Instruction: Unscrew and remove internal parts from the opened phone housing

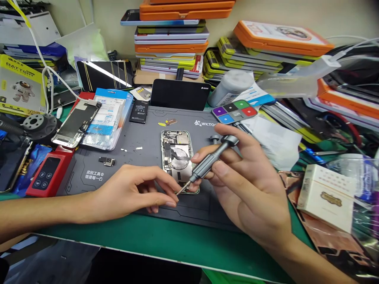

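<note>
My right hand (pixel 248 189) grips a grey screwdriver (pixel 204 165), its knob end up near the index finger and its thin bit slanting down to the left. My left hand (pixel 133 191) has its thumb and index finger drawn together at the tip of the bit. Whether a small part sits between those fingertips is hidden. Beneath both hands lies an opened phone (pixel 177 152), its inner boards and a round silver patch exposed. Fingers cover its lower end.
A grey work mat (pixel 118 177) carries a loose speaker-like part (pixel 107 161), small bits and a black battery (pixel 139 111). A phone screen (pixel 77 122) and red device (pixel 49 172) are left. A white box (pixel 327 197) lies right. Stacked cases (pixel 171 47) stand behind.
</note>
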A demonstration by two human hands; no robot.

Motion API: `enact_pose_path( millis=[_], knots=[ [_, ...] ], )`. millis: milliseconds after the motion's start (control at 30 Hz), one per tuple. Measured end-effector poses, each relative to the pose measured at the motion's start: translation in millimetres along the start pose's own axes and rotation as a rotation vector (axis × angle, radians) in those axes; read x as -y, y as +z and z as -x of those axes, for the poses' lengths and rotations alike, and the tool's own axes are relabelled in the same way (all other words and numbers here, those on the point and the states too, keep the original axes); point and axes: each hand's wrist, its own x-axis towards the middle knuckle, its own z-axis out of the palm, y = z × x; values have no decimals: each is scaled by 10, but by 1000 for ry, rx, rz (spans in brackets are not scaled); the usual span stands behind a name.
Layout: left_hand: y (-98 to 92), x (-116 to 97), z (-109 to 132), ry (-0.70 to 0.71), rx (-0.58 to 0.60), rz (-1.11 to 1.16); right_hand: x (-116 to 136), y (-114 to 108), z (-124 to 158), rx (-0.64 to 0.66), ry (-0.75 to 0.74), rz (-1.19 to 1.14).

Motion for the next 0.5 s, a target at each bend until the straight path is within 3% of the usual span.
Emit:
enact_pose_path(
  millis=[100, 267, 367, 500],
  knots=[
    [0, 24, -1, 138, 53, -266, -9, -7, -17, -18, -50, 58],
    [71, 122, 30, 621, 189, -796, -96, 57, -6, -96, -373, 345],
    [110, 156, 46, 692, 181, -938, -191, 62, 23, -21, -540, 511],
    [119, 161, 38, 666, 180, -952, -292, 29, 52, 94, -653, 615]
  ],
)
